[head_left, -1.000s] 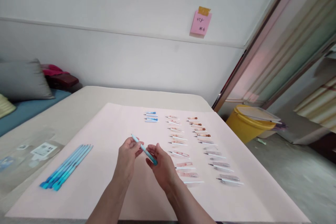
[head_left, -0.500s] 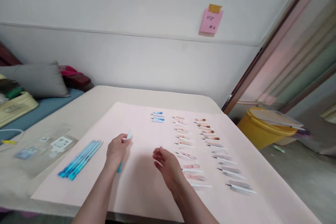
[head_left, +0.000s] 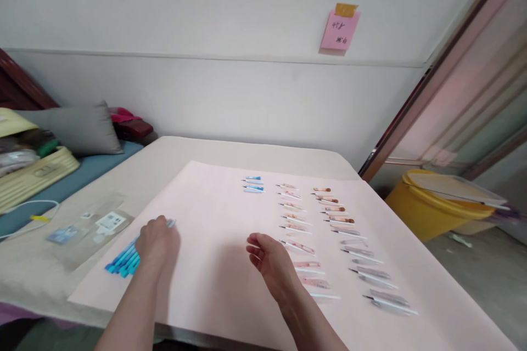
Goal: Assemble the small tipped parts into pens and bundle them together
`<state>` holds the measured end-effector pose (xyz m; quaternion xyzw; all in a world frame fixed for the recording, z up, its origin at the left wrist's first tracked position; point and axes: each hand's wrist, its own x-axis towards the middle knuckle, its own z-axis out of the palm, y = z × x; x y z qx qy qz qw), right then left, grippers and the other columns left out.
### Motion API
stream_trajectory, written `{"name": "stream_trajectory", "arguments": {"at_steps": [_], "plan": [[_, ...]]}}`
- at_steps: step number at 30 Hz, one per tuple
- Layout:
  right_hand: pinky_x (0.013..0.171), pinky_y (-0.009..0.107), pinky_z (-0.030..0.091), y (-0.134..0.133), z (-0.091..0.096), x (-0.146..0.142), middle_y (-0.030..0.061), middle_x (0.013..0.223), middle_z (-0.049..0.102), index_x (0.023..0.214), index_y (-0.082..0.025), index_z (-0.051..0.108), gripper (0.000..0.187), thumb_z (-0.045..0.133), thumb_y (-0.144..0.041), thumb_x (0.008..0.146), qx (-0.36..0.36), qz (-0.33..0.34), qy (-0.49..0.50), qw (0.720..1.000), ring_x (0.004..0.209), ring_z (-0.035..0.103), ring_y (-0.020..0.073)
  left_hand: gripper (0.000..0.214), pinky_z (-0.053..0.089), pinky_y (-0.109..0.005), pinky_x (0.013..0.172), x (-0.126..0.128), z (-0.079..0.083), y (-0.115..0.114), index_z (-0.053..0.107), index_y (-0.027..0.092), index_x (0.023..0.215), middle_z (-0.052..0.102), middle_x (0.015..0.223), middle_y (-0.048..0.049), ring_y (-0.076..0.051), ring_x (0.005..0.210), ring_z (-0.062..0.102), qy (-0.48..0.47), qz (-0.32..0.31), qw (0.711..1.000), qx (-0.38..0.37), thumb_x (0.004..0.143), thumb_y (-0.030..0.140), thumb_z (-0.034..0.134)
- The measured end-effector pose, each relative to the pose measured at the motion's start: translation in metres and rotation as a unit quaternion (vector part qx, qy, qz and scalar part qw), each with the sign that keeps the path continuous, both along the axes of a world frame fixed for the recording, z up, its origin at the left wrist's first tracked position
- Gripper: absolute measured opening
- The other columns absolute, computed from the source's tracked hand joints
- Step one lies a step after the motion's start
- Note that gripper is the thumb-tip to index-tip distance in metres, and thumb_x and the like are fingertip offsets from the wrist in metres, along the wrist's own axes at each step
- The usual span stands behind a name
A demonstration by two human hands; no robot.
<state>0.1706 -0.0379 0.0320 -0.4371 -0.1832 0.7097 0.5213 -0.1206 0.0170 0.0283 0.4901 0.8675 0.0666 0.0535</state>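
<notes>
My left hand (head_left: 154, 241) is closed round a light blue pen (head_left: 171, 223); only a short end of it shows past my fingertips, and the rest is hidden. Under and beside this hand lies a bundle of blue pens (head_left: 122, 263), partly covered by it. My right hand (head_left: 269, 266) hovers over the pink sheet (head_left: 214, 208) with loosely curled fingers, holding nothing. Close to its right side runs a column of pink-patterned pen parts with white refills (head_left: 300, 245). Two blue sets of pen parts (head_left: 253, 188) lie further back.
Brown and grey pen parts (head_left: 383, 274) form another column on the right. A clear plastic bag with a label (head_left: 110, 221) lies at the left. A yellow bin (head_left: 436, 208) stands beyond the table's right edge. A grey cushion (head_left: 86, 129) rests at the back left.
My left hand has moved left with the pen, from the middle of the sheet to the blue bundle. My right hand keeps nearly the same place. The view has shifted slightly.
</notes>
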Motion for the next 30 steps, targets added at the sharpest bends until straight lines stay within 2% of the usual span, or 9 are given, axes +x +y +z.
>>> {"name": "stream_trajectory", "arguments": {"at_steps": [10,15,20,23,25,27,28,30], "plan": [[0.061,0.024,0.044,0.000,0.006,0.003,0.0056,0.085,0.065,0.075,-0.016,0.065,0.019,0.069,-0.030,0.064,-0.011,0.001,-0.002,1.000,0.069,0.061,0.0135,0.023,0.043,-0.040,0.064,-0.008,-0.008,-0.003,0.062,0.015,0.086,0.065,0.101,-0.0199,-0.036,0.090,0.060,-0.023,0.037,0.999,-0.013,0.069,0.027,0.051],[0.061,0.024,0.044,0.000,0.006,0.003,0.0053,0.085,0.065,0.075,-0.016,0.064,0.019,0.068,-0.031,0.064,-0.012,0.000,-0.008,1.000,0.068,0.060,0.0129,0.024,0.042,-0.038,0.061,-0.009,-0.003,-0.002,0.062,0.016,0.086,0.065,0.099,-0.0195,-0.035,0.088,0.060,-0.034,0.027,0.999,-0.033,0.070,0.030,0.050],[0.061,0.023,0.043,0.002,0.005,0.003,0.0053,0.087,0.063,0.076,-0.015,0.064,0.018,0.067,-0.030,0.066,-0.005,0.002,-0.004,1.000,0.069,0.060,0.0124,0.038,0.042,-0.039,0.064,0.007,0.013,0.002,0.058,0.018,0.097,0.061,0.103,-0.0177,-0.033,0.091,0.057,-0.005,-0.043,0.999,-0.010,0.081,0.043,0.035],[0.062,0.023,0.042,0.002,0.003,0.003,0.0057,0.088,0.062,0.078,-0.015,0.064,0.019,0.066,-0.031,0.068,0.005,0.010,-0.014,1.000,0.070,0.059,0.0125,0.038,0.041,-0.038,0.071,0.037,0.016,0.001,0.057,0.018,0.099,0.060,0.102,-0.0154,-0.030,0.092,0.056,-0.008,-0.110,0.994,0.027,0.083,0.043,0.032],[0.063,0.025,0.042,0.002,0.001,0.001,0.0065,0.088,0.062,0.078,-0.015,0.064,0.019,0.063,-0.033,0.071,0.030,0.029,-0.050,0.998,0.071,0.059,0.0141,0.037,0.040,-0.036,0.077,0.063,0.010,-0.002,0.056,0.017,0.100,0.059,0.104,-0.0145,-0.027,0.095,0.055,-0.032,-0.159,0.985,0.056,0.084,0.040,0.033],[0.068,0.029,0.043,0.001,-0.003,-0.001,0.0073,0.087,0.063,0.079,-0.016,0.065,0.018,0.059,-0.032,0.074,0.079,0.057,-0.151,0.984,0.076,0.060,0.0180,0.039,0.038,-0.036,0.082,0.087,-0.003,-0.007,0.053,0.016,0.110,0.057,0.111,-0.0155,-0.027,0.104,0.051,-0.056,-0.201,0.975,0.078,0.084,0.040,0.035],[0.072,0.032,0.044,0.000,-0.007,-0.003,0.0078,0.088,0.064,0.081,-0.017,0.066,0.017,0.057,-0.030,0.075,0.113,0.070,-0.227,0.965,0.081,0.060,0.0205,0.042,0.037,-0.037,0.085,0.098,-0.012,-0.009,0.051,0.016,0.114,0.055,0.115,-0.0167,-0.029,0.107,0.050,-0.055,-0.212,0.972,0.087,0.084,0.041,0.037],[0.085,0.038,0.040,-0.004,-0.019,-0.008,0.0093,0.097,0.066,0.090,-0.019,0.068,0.020,0.055,-0.022,0.075,0.189,0.092,-0.396,0.894,0.095,0.058,0.0256,0.048,0.032,-0.041,0.092,0.112,-0.032,-0.012,0.047,0.016,0.123,0.049,0.126,-0.0192,-0.031,0.116,0.044,-0.046,-0.228,0.968,0.098,0.083,0.041,0.041]]}}
